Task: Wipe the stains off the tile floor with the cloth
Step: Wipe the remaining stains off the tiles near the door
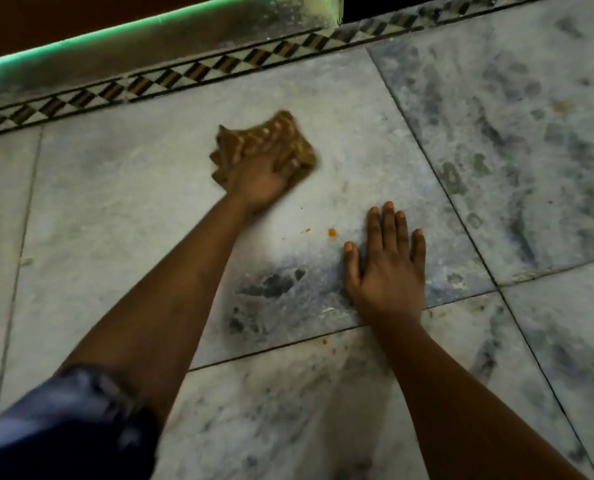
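Marble tile floor point(122, 216) runs to a patterned border strip point(171, 81) below a green-edged step point(115, 32). Left hand point(264, 174) presses the brown cloth point(281, 133), fingers blurred; right hand point(389, 261) lies flat, open. Risk: orange stains point(332, 232) sit behind the cloth, likely missed or smeared.

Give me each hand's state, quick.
Left hand: pressed on the cloth, blurred, so grip cannot be told.
Right hand: open, flat on the tile floor, holding nothing.
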